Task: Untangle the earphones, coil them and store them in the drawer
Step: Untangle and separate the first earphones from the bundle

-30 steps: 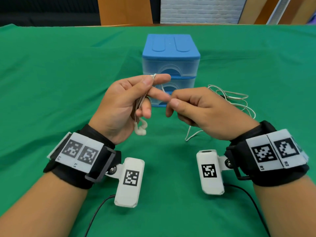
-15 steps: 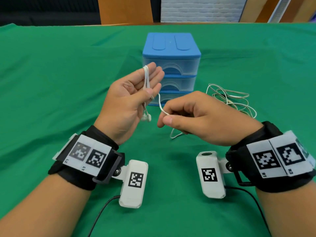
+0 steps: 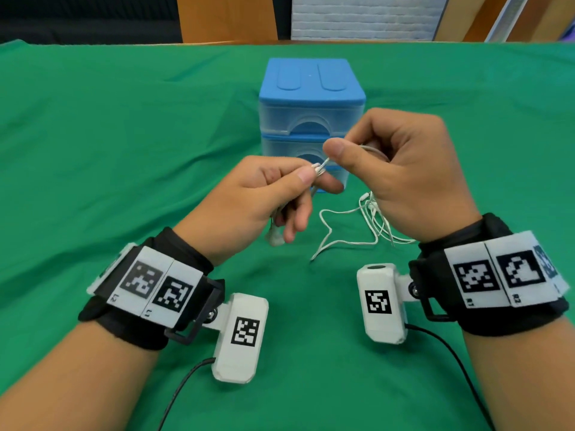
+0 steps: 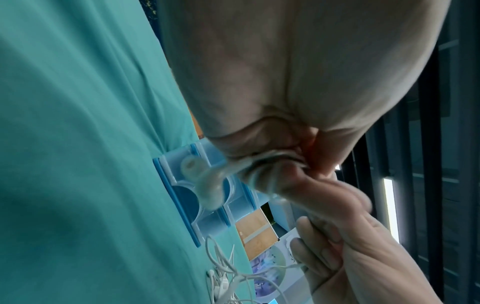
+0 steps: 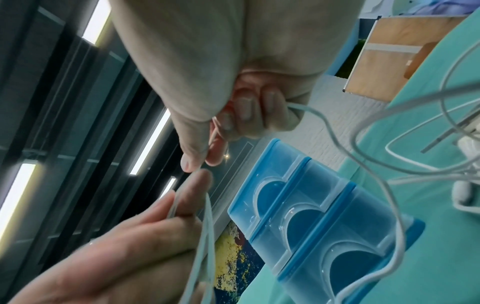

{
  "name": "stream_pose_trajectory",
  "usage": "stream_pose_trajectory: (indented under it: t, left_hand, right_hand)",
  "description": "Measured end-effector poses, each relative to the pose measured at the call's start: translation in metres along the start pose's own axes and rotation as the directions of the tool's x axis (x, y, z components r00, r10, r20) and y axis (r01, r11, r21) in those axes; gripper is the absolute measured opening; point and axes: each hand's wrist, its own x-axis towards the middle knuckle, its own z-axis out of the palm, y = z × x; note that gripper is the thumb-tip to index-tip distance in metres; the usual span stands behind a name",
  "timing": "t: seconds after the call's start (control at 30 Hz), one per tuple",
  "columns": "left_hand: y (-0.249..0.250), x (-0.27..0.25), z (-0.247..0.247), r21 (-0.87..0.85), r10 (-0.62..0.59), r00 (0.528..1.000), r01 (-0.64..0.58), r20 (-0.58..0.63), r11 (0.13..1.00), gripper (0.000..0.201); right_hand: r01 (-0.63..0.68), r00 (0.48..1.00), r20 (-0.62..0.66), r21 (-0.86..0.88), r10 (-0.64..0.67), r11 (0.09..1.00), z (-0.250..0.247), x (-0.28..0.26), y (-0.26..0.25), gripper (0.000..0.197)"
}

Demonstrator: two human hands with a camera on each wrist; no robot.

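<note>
Across the whole view I see a green cloth over the surface [image 3: 109,144], wrinkled, with wood panels and a white brick wall behind its far edge. Centre back stands a blue drawer unit [image 3: 311,98] with translucent fronts; all drawers I can see are pushed in, three fronts stacked in the right wrist view [image 5: 322,224]. Both forearms come in from the bottom, each with a black wrist strap carrying printed marker tags and a white camera block [image 3: 239,337] with a black cable. My left hand [image 3: 249,200] is raised in front of the drawer unit, thumb and forefinger pinching a few loops of white cable, other fingers loosely curled; an earbud [image 3: 275,239] hangs below the palm. My right hand [image 3: 404,169] is just beside it, slightly higher, thumb and index finger pinching the same cable right at the left fingertips, remaining fingers curled in. The earphones [image 3: 351,225] trail from the right hand down to a loose tangle on the cloth, under and near the right wrist, in front of the drawer unit.
</note>
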Motion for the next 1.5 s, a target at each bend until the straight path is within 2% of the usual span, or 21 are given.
stream_pose_trajectory:
  t: [0.1,0.2,0.33,0.57,0.77,0.9,0.97,1.03,1.1,1.17,1.23,1.3,1.4,1.5]
  left_hand:
    - [0.000,-0.003,0.000,-0.172,-0.005,1.000,0.007,0.011,0.985,0.028]
    - [-0.001,-0.004,-0.001,-0.357,0.000,1.000,0.001,0.003,0.934,0.026]
    - [-0.001,-0.004,-0.004,-0.461,-0.001,0.998,-0.029,-0.063,0.887,0.028]
    - [0.000,-0.001,-0.005,-0.389,0.002,0.974,-0.093,-0.228,0.916,0.029]
    - [0.000,0.000,-0.007,-0.523,-0.022,0.966,-0.120,-0.257,0.844,0.029]
    - [-0.002,0.004,-0.011,-0.554,-0.012,0.927,-0.214,-0.375,0.804,0.038]
    - [-0.003,0.005,-0.013,-0.487,-0.002,0.905,-0.226,-0.424,0.844,0.044]
    - [-0.004,0.005,-0.013,-0.338,0.031,0.909,-0.186,-0.416,0.923,0.047]
    - [-0.003,0.002,-0.011,-0.184,0.082,0.940,-0.150,-0.331,0.971,0.046]
    - [0.000,-0.001,-0.008,-0.106,0.109,0.967,-0.136,-0.232,0.985,0.039]
    - [0.006,-0.002,-0.006,-0.014,0.142,0.979,-0.145,-0.144,0.989,0.030]
    - [0.011,-0.004,-0.005,0.042,0.153,0.985,-0.151,-0.075,0.988,0.027]
    - [0.010,-0.008,-0.008,0.016,0.113,0.993,-0.112,-0.035,0.994,0.030]
    - [0.010,-0.011,-0.009,-0.083,0.081,0.995,-0.085,-0.050,0.993,0.028]
  right_hand:
    - [-0.024,1.000,-0.004,0.031,0.024,0.999,0.002,0.000,0.001,0.034]
    - [-0.052,0.997,0.067,0.026,0.050,0.998,0.006,0.000,0.004,0.037]
    - [-0.065,0.984,0.169,0.005,0.063,0.998,0.007,-0.001,0.009,0.035]
    - [-0.082,0.933,0.354,0.033,0.065,0.996,0.010,-0.003,0.008,0.028]
    - [-0.099,0.885,0.460,0.040,0.069,0.994,0.012,-0.005,0.004,0.017]
    - [-0.098,0.849,0.522,0.009,0.079,0.995,0.014,-0.005,-0.003,0.018]
    - [-0.042,0.803,0.593,-0.044,0.060,0.998,0.016,-0.006,-0.012,0.019]
    - [0.034,0.765,0.643,-0.103,0.040,0.994,0.013,-0.006,-0.026,0.020]
    - [0.079,0.786,0.618,-0.115,0.009,0.990,0.004,0.002,-0.036,0.021]
    - [0.094,0.840,0.542,-0.119,-0.015,0.988,-0.012,0.015,-0.040,0.022]
    - [0.112,0.879,0.475,-0.154,-0.026,0.982,-0.024,0.027,-0.040,0.024]
    - [0.136,0.892,0.451,-0.181,-0.041,0.974,-0.028,0.033,-0.038,0.026]
    - [0.095,0.915,0.403,-0.146,-0.029,0.985,-0.023,0.034,-0.033,0.030]
    - [0.023,0.938,0.345,-0.138,0.027,0.990,-0.017,0.032,-0.022,0.032]
